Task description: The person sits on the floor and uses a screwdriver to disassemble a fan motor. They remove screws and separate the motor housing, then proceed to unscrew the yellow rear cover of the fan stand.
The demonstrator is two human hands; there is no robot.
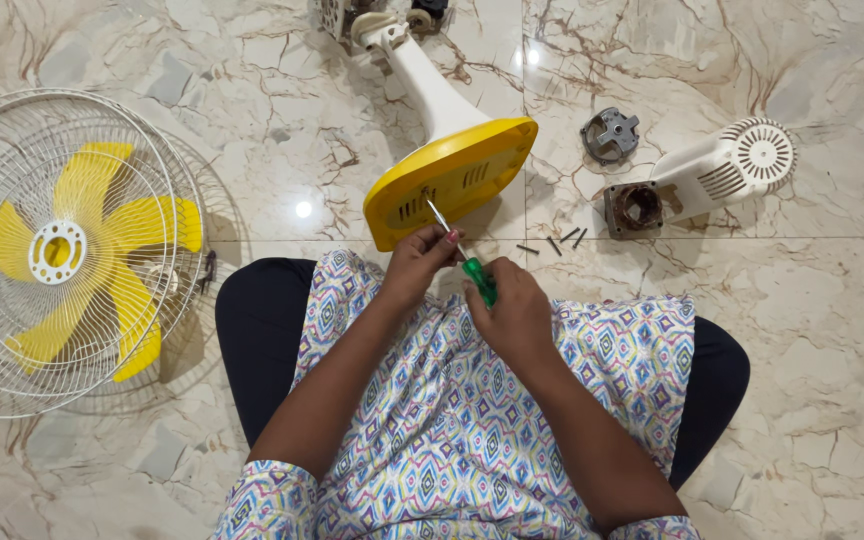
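Centrally, screwdriver point(462, 252): green handle gripped in right hand point(514, 318), shaft steadied by the pinching fingers of left hand point(418, 264). Long axis runs up-left from the lap; tip meets the underside of yellow fan base point(452, 180), tilted on the floor just beyond both hands. Loose screws point(555, 240) lie rightward.
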